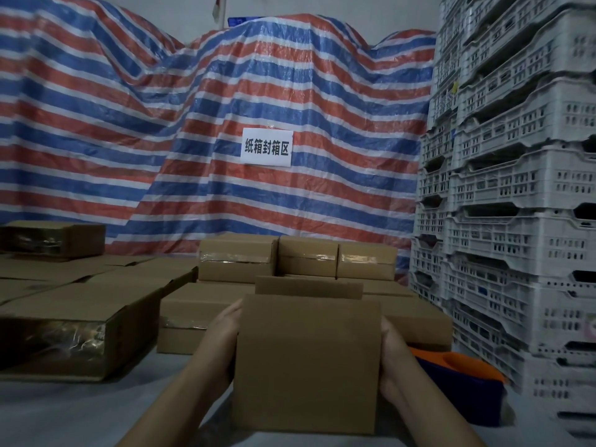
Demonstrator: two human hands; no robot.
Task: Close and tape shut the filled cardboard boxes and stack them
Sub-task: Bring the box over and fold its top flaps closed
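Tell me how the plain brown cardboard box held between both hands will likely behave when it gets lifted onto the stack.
The plain brown cardboard box probably stays stiff: its flat walls show no sag between the left hand and right hand. Its smooth sides could slip, since the hands only press from outside. The raised rear flap looks untaped, so it may swing loose.

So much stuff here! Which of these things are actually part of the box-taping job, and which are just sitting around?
Part of the job:
- cardboard box, held between left hand and right hand
- taped boxes stacked behind it
- orange and blue tool beside the box, probably the tape dispenser

Just lying about:
- striped tarp
- paper sign
- white plastic crates
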